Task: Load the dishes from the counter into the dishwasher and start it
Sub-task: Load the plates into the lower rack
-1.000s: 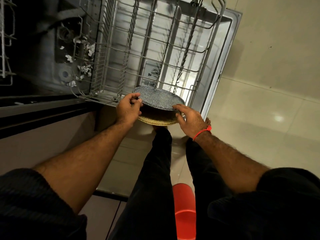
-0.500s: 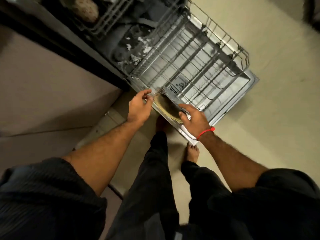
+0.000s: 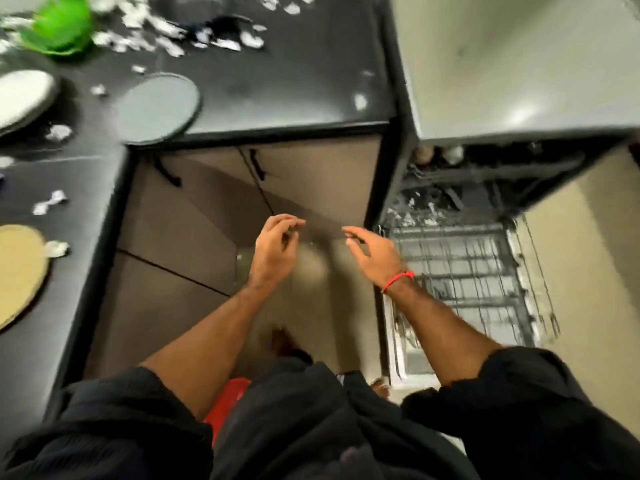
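Both the left hand [image 3: 273,252] and right hand [image 3: 375,256] hang released and holding nothing, so fetching the grey plate [image 3: 157,107] up-left on the table [image 3: 294,81] looks next.

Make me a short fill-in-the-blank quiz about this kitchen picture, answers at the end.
1. Both the left hand and the right hand hold ____.
2. The bowl on the counter is colored ____.
3. The red string is tied on the ____ wrist.
4. The dishwasher rack is pulled ____.

Answers: nothing; green; right; out

left hand [image 3: 273,252] and right hand [image 3: 375,256] raised, empty.
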The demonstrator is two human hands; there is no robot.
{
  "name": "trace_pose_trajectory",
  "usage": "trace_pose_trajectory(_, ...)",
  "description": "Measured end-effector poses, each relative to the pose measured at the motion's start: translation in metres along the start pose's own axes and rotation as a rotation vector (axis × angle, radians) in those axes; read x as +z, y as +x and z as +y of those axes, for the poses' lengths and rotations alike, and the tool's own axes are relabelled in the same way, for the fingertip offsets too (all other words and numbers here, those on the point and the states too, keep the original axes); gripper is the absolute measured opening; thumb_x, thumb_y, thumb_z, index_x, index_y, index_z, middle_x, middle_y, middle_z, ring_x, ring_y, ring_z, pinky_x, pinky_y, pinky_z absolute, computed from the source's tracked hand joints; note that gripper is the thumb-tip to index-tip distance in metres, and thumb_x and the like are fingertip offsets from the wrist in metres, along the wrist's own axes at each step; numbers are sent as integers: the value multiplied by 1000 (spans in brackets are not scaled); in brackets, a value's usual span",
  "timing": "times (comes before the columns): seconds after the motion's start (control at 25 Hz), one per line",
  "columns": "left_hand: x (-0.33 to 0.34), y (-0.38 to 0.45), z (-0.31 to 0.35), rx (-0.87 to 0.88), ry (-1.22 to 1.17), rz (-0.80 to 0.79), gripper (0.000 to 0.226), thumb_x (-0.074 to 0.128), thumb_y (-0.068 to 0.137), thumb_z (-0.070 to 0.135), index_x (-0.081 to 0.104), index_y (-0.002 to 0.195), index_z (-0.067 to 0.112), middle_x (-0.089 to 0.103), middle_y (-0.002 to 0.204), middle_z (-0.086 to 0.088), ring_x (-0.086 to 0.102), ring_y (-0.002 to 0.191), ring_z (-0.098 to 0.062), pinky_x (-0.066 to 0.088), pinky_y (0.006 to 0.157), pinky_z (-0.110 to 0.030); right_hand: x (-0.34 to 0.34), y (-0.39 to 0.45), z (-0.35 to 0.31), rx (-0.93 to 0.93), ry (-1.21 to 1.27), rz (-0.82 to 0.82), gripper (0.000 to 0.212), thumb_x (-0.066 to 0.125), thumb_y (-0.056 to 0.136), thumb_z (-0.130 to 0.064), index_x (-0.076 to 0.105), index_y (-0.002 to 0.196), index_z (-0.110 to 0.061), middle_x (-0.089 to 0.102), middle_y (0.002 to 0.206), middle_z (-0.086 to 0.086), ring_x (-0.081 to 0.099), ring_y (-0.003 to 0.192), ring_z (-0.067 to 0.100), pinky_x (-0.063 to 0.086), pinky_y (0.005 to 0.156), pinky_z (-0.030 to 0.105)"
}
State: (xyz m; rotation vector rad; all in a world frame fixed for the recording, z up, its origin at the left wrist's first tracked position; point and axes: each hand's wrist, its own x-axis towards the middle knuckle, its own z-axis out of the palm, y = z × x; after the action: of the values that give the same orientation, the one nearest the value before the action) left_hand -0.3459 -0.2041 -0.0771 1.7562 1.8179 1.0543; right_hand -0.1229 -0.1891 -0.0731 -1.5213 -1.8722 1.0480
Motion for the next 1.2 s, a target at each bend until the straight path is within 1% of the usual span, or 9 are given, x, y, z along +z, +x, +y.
trace_pose_trajectory(0.2, -125, 12, -59, -134, 14, 339, 27, 62, 91, -3, 75, 108, 13, 60, 117, -2, 62, 107, -12, 51, 95, -28, 72, 93, -130, -276, 1, -113, 28, 60, 94, -14, 67, 121, -13, 72, 111, 1, 65, 104, 9, 43, 97, 19)
trace_pose_trajectory(0.44, -258, 10, -144, -283, 220, 604, 30, 62, 88, 7, 72, 112, 23, 60, 121, 2, 56, 114, -21, 45, 100, -39, 200, 160, -254, -483, 68, -283, 32, 60, 92, -8, 67, 123, -15, 72, 111, 1, 65, 104, 8, 47, 98, 21)
trace_pose_trajectory(0.68, -350, -48, -203, -904, 379, 928, 50, 69, 85, 21, 58, 133, 28, 42, 149, -4, 39, 129, -34, 33, 105, -51, 316, 163, -332, -655, 37, -540, 38, 61, 91, -6, 63, 128, -15, 68, 118, 3, 58, 85, -8, 43, 90, 12)
trace_pose_trajectory(0.72, -359, -62, -209, -1022, 332, 981, 55, 70, 85, 24, 54, 138, 25, 37, 151, -6, 37, 130, -35, 32, 107, -51, 330, 160, -339, -671, -2, -612, 41, 61, 91, -8, 61, 131, -17, 66, 122, 3, 60, 88, -5, 43, 91, 15)
trace_pose_trajectory(0.8, -368, -87, -218, -1225, 189, 1037, 63, 72, 84, 28, 48, 141, 17, 33, 151, -9, 35, 131, -38, 30, 110, -49, 353, 155, -348, -693, -109, -780, 48, 60, 92, -11, 53, 139, -22, 57, 137, 4, 58, 117, 12, 39, 106, 23)
trace_pose_trajectory(0.88, -368, -101, -223, -1344, 109, 1014, 57, 73, 83, 30, 52, 134, 14, 34, 146, -10, 34, 131, -38, 30, 110, -45, 372, 153, -349, -722, -253, -912, 59, 58, 93, -13, 40, 147, -27, 37, 155, 4, 34, 142, 18, 22, 117, 25)
trace_pose_trajectory(1.0, -380, -100, -222, -1429, -32, 1015, 38, 67, 85, 26, 61, 123, 18, 36, 141, -7, 34, 129, -33, 32, 111, -41, 389, 155, -349, -764, -372, -913, 72, 54, 88, -3, 31, 152, -29, 19, 162, 5, 19, 146, 26, 14, 119, 31)
trace_pose_trajectory(1.08, -392, -98, -225, -1449, -174, 1074, 33, 62, 85, 28, 65, 117, 18, 45, 135, -8, 44, 120, -30, 44, 102, -38, 392, 156, -348, -796, -404, -913, 80, 48, 83, 5, 30, 152, -30, 15, 163, 2, 16, 143, 29, 13, 119, 33)
trace_pose_trajectory(1.2, -408, -93, -218, -1262, -466, 1160, 38, 56, 85, 26, 58, 117, 5, 62, 97, -11, 59, 73, -21, 52, 54, -29, 389, 164, -344, -823, -351, -934, 84, 43, 80, 11, 30, 152, -31, 15, 163, 1, 17, 145, 28, 15, 121, 37)
